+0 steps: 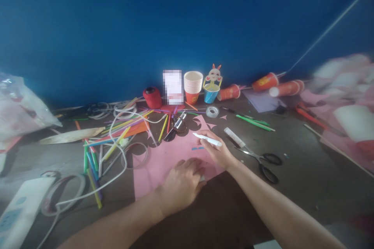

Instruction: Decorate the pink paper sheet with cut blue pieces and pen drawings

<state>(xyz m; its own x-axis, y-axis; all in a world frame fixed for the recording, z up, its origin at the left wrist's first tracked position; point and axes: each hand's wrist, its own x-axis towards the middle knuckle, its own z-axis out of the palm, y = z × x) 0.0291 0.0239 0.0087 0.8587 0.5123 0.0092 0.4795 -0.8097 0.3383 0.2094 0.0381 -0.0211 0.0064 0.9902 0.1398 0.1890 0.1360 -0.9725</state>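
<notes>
Head: marker (pixel 212 140) between right fingers (pixel 206 148)

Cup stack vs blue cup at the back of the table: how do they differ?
- The cup stack is many nested cups; the blue cup looks single.
- The cup stack shows red on its lowest part; the blue cup is blue.
- A rabbit-eared figure rises from the blue cup; nothing sticks up from the cup stack.
Shared: both stand upright, mouths up.
</notes>
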